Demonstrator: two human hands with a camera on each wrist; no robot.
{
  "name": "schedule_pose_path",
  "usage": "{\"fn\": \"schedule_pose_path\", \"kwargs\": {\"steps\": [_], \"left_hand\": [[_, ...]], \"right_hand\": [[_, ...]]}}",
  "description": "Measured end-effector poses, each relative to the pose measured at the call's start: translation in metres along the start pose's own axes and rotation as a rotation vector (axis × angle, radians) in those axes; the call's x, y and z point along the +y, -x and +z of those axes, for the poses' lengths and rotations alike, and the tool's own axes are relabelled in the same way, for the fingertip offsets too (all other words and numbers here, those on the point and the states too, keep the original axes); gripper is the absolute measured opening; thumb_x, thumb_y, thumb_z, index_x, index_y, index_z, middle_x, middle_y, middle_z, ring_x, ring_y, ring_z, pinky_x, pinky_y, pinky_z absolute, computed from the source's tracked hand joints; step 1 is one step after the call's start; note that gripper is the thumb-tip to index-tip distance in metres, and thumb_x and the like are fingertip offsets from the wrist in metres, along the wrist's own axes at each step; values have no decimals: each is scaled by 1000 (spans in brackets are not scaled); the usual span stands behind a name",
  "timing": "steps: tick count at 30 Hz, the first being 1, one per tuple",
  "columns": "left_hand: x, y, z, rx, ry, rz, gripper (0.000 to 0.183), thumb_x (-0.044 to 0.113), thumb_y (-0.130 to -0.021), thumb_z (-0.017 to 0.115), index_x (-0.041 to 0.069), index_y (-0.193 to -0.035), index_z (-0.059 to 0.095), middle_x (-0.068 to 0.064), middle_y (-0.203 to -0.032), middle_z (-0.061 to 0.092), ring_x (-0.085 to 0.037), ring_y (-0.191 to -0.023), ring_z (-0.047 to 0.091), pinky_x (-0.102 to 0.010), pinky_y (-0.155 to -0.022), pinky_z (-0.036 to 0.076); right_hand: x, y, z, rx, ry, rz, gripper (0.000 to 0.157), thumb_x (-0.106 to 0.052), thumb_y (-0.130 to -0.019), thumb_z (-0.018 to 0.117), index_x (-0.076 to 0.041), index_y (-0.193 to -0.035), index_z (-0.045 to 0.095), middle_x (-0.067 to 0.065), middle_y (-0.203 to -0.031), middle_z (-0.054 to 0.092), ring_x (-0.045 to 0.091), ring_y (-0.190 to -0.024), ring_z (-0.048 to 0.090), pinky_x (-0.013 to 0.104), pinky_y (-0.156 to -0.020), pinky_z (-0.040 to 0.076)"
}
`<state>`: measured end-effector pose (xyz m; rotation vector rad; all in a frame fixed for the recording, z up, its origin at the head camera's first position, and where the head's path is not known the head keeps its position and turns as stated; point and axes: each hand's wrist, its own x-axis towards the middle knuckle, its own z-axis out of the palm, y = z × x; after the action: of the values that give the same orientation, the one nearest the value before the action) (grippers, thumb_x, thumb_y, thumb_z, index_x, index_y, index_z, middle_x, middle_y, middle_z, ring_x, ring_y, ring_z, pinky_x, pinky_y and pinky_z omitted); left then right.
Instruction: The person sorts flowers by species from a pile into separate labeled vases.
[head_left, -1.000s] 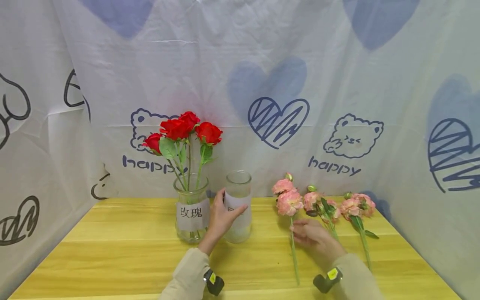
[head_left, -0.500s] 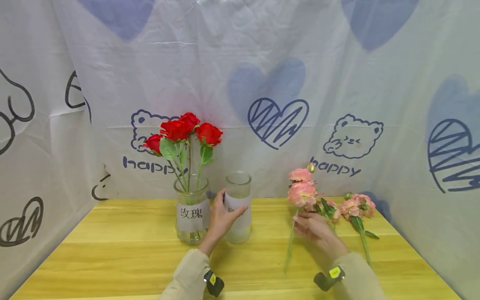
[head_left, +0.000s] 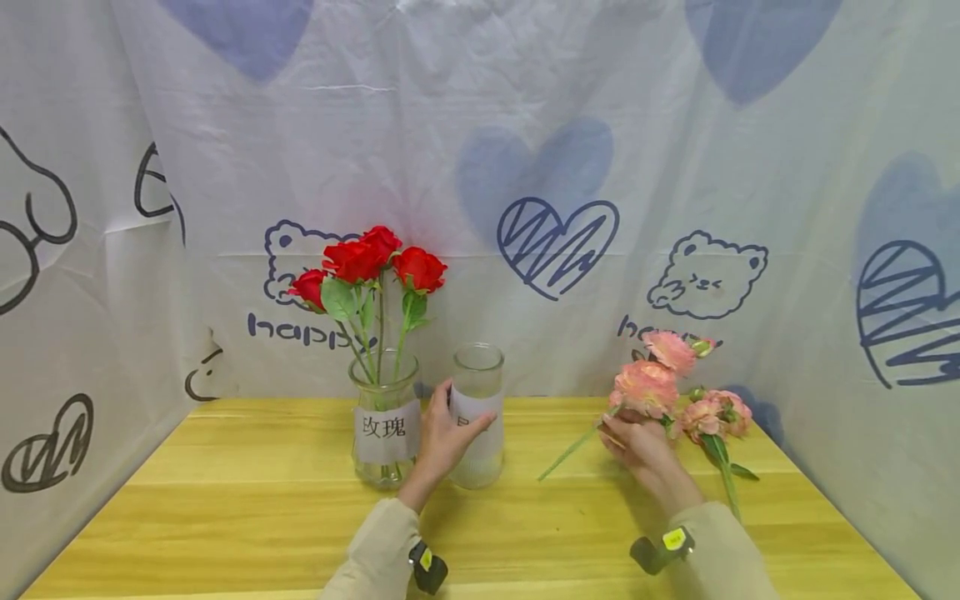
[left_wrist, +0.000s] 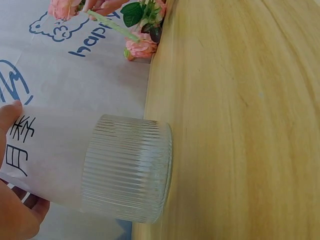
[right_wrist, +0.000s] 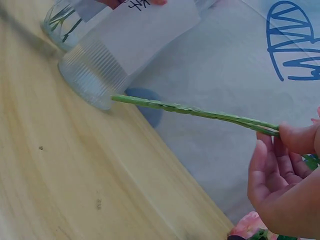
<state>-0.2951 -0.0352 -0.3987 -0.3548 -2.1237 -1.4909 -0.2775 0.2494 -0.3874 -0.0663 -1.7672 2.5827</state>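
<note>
My right hand (head_left: 643, 450) pinches the green stem (right_wrist: 200, 112) of a pink flower (head_left: 647, 387) between thumb and fingers. The flower is tilted, blooms up to the right, the stem's cut end pointing down-left toward a ribbed clear glass vase (head_left: 478, 471). Around that vase curls my left hand (head_left: 444, 437), thumb across its white paper label (left_wrist: 50, 155) with black characters. No flower stands in this vase, which is upright on the wooden table (head_left: 247, 508). In the right wrist view the stem's end overlaps the vase's base.
Left of my left hand, a second glass vase (head_left: 386, 475), also labelled, holds several red roses (head_left: 352, 260). More pink flowers (head_left: 708, 417) lie on the table at the right, one partly hidden behind my right hand. A printed white cloth (head_left: 555, 333) hangs along the back and sides.
The pink flower has gone from nearly upright to slanted: its blooms shifted right, its stem end swung up and left. My right hand moved slightly right. My left hand stayed on the vase.
</note>
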Motion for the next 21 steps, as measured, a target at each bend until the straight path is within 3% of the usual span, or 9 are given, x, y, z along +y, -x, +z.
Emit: {"fn": "schedule_pose_path", "kwargs": {"steps": [9,14,21], "left_hand": [[-1,1,1,-3,5,-2,76,20,-74,84,-8,-133,44,-28,-121,56,-41,-105,56,-54,-87,50],[-1,1,0,3,7,14,76,19,-74,85,-8,-132,45,-27,-120,56,-41,-103,57,-54,-85,50],[0,1,0,-3,1,6,76,20,-74,84,-7,-132,44,-27,-120,56,-41,-104,56,-54,-86,50]], "right_hand": [[-14,-8,6,119,-103,-49,22,0,-97,53,-12,-81,62,-3,-78,64,8,-70,63,18,-66,53],[-27,-11,11,125,-169,-53,12,-4,-98,54,-6,-88,60,0,-78,63,9,-71,60,18,-68,52],[-48,-20,21,118,-244,-69,20,-5,-98,52,-9,-79,55,-1,-79,58,8,-76,59,15,-67,49]]}}
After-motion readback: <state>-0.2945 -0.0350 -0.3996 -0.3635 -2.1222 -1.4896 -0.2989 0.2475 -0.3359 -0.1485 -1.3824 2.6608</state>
